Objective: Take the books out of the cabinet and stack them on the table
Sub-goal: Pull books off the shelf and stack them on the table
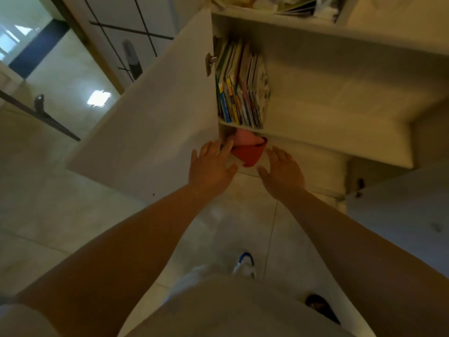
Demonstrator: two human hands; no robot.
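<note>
A: A pale tiled floor is filling the lower view, and a white cabinet is standing ahead with its left door swung wide toward the camera. What is sitting inside?

B: A row of books is standing upright at the left end of the middle shelf, leaning a little against the cabinet's left wall. The rest of that shelf is lying bare in the frame. On the top shelf, papers and clutter are showing, too blurred to name.

A: And below?

B: Something red is poking out of the lower compartment, with a pink thing just behind it. I cannot tell what either is.

A: How are the hands lying?

B: Both arms are reaching forward. The left hand is spreading its fingers flat beside the red thing, fingertips touching or nearly touching its left edge, and gripping nothing. The right hand is hovering just right of it, fingers straight and relaxed, holding nothing either.

A: So the books?

B: All are sitting on the shelf, above both hands, untouched. 2 feet are showing on the floor below.
</note>
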